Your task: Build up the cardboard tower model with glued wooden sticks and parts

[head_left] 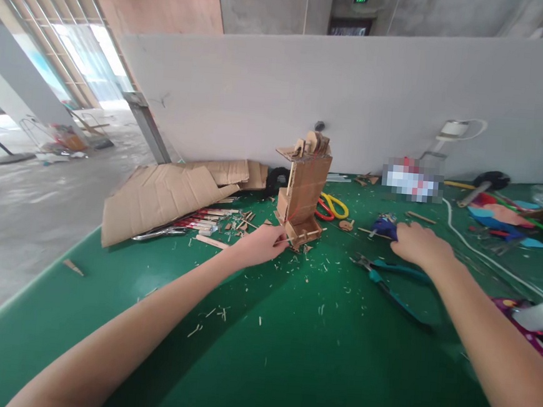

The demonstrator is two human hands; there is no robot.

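A tall cardboard model (311,185) stands upright on the green table, with round cardboard pieces on top and a small tray at its foot. A thin wooden stick (303,235) crosses the front of that tray. My left hand (262,245) is closed at the stick's left end, by the model's base. Farther right, my right hand (421,243) has its fingers closed on the end of a dark blue object (384,227), whose kind I cannot make out. Teal-handled pliers (378,279) lie open just below this hand.
Cardboard sheets (159,198) and packaged sticks (204,220) lie left of the model. Red scissors (325,211) with yellow handles (337,205) sit behind it. A white cable (466,241) runs along the right side. Wood scraps dot the green table (288,355).
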